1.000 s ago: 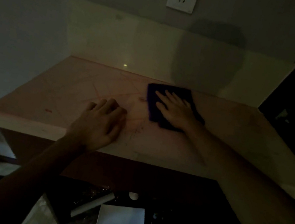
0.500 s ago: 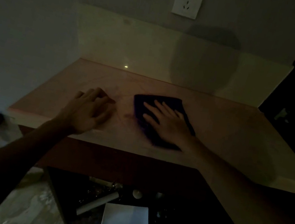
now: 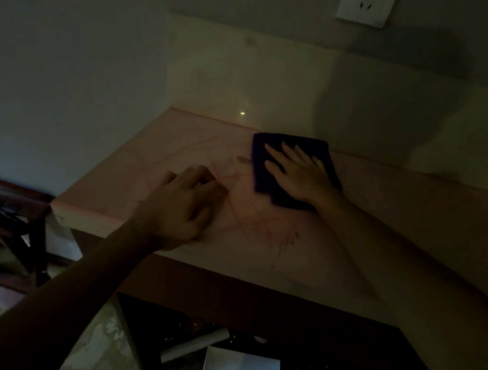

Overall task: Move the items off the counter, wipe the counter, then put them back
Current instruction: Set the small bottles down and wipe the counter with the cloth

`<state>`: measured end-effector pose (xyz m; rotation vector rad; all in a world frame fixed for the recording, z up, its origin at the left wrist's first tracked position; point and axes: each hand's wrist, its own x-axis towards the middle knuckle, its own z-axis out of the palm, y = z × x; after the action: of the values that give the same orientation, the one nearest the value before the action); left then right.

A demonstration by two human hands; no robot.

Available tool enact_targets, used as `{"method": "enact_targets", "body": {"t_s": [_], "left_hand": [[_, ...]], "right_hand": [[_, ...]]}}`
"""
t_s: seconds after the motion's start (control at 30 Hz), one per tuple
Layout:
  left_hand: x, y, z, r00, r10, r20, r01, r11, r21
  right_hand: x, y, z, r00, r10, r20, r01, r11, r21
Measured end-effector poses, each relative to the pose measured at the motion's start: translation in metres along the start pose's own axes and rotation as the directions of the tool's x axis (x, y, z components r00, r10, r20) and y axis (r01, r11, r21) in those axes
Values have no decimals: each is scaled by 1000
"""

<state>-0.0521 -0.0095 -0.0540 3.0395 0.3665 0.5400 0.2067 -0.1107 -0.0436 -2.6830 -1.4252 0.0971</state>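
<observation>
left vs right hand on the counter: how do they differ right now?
The right hand lies flat with fingers spread on the dark cloth; the left hand has curled fingers and rests on bare counter. The right hand is far back near the backsplash; the left hand sits near the front edge. Both are palm down, gripping nothing.

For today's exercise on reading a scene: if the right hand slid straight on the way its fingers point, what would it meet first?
The right hand lies flat on the dark cloth, fingers pointing toward the back left. Going on, it would probably meet the pale upright panel behind the counter; nothing else shows in between, though depth is unclear.
</observation>
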Motion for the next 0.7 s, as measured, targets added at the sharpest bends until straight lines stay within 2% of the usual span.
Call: {"method": "enact_targets", "body": {"t_s": [0.2, 0.33, 0.5, 0.7], "left_hand": [[-10, 7, -4, 987, -128, -93, 120, 989, -90], [-35, -13, -12, 987, -148, -66, 149, 989, 4], [-47, -65, -25, 981, -189, 40, 184, 978, 98], [-43, -80, -22, 992, -123, 15, 121, 988, 98]], "right_hand": [[-133, -62, 16, 991, -122, -53, 122, 992, 2], [-164, -85, 18, 992, -127, -15, 127, 991, 27], [-118, -86, 15, 993, -119, -26, 120, 993, 20], [13, -75, 8, 999, -40, -24, 40, 999, 4]]}}
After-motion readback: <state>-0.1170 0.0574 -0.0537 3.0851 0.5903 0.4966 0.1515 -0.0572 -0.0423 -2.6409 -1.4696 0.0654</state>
